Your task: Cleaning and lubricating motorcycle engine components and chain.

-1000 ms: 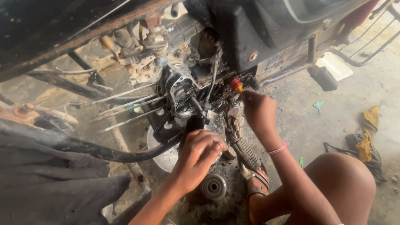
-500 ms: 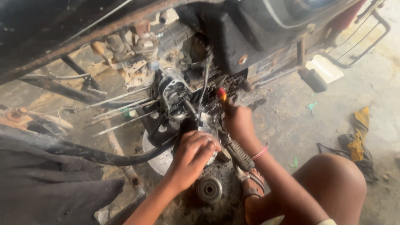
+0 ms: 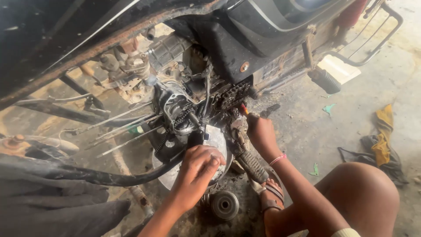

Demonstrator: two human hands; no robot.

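Crouching beside the motorcycle engine [image 3: 184, 109], you had both hands down in its opened side, where the drive chain [image 3: 175, 120] ran around a sprocket. Your left hand [image 3: 197, 169] lay curled, fingers drawn together, on the rim of the pale round cover [image 3: 219, 140] below the chain; whether it pinched a small part there could not be told, since your knuckles hid the fingertips. Your right hand [image 3: 261, 131] sat farther right and a little farther off, closed around the red-handled tool [image 3: 244, 109], whose tip pointed into the greasy chain area under the black side panel [image 3: 245, 39]. A thick black hose [image 3: 109, 177] swept in from the left and crossed just in front of the cover, partly blocking the lower casing. Thin spokes [image 3: 123, 125] fanned out to the left of the engine. Near you, on the dirty floor [image 3: 307, 127], lay a round grooved metal part [image 3: 224, 204] just right of your left wrist. A ribbed foot peg [image 3: 253, 166] slanted down between your two arms toward your sandalled foot [image 3: 272, 195]. Well apart on the right, a yellow and dark rag [image 3: 381, 140] lay crumpled beyond your bare knee [image 3: 364, 193].
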